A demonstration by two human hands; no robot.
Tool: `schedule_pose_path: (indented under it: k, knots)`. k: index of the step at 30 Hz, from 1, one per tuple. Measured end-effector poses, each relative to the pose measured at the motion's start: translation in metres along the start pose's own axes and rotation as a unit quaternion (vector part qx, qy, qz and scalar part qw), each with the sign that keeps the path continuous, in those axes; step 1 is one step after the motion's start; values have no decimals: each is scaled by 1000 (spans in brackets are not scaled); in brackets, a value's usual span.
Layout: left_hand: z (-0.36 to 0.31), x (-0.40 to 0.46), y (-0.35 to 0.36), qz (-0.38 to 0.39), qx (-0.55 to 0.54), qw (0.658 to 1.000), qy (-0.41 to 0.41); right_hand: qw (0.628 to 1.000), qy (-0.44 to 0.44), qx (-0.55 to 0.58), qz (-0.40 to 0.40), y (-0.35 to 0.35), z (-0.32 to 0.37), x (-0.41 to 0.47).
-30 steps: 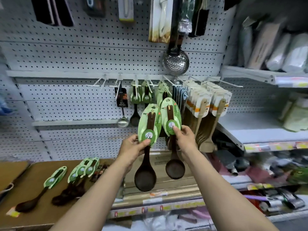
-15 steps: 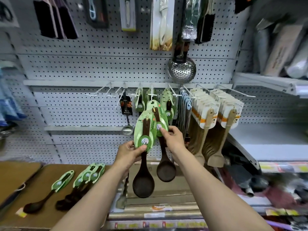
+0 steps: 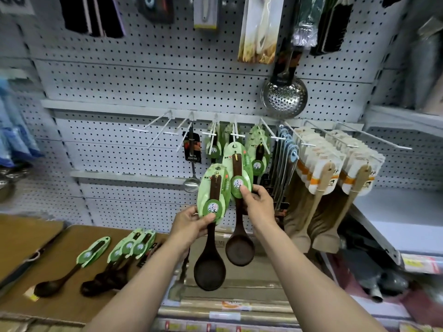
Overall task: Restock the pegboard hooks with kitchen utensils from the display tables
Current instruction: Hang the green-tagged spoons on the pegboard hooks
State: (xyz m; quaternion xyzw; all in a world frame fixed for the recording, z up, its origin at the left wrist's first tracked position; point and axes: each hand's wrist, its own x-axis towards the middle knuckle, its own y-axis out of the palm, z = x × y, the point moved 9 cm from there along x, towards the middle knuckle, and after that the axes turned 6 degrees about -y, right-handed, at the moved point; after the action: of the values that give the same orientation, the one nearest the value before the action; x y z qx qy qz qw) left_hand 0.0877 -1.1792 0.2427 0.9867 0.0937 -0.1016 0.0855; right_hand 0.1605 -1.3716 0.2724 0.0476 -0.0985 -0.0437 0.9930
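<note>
Two dark wooden spoons with green card sleeves hang upright in front of the pegboard (image 3: 143,77). My left hand (image 3: 191,224) pinches the lower one (image 3: 212,200) at the base of its card. My right hand (image 3: 260,204) pinches the card of the higher spoon (image 3: 237,173), whose top sits right at a white hook (image 3: 236,134); whether the card's hole is on the hook I cannot tell. More green-carded spoons (image 3: 257,152) hang on neighbouring hooks. Several of the same spoons (image 3: 130,248) lie on the brown display table (image 3: 72,300) at lower left.
Bare white hooks (image 3: 153,127) stick out left of the green spoons. A small steel ladle (image 3: 191,183) hangs beside them, a perforated skimmer (image 3: 284,97) above right. Pale wooden spatulas (image 3: 321,178) fill hooks to the right. A grey shelf (image 3: 395,216) juts out at right.
Both hands have lifted their spoons toward the hooks. The right hand's spoon rose more and its card top has reached the hook; the view has moved closer to the pegboard.
</note>
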Motion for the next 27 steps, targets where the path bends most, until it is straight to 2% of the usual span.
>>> schedule_pose_path:
  k: [7, 17, 22, 27]
  knots:
    - [2, 34, -1, 7, 2, 1000, -18, 999, 15, -12, -28, 14, -16, 44]
    - [-10, 107, -5, 21, -7, 999, -33, 996, 59, 19, -64, 37, -80, 134]
    - [-13, 130, -6, 33, -13, 999, -35, 991, 72, 12, -110, 44, -57, 143]
    - [-15, 135, -4, 39, -10, 998, -38, 990, 72, 0, -119, 45, -59, 161]
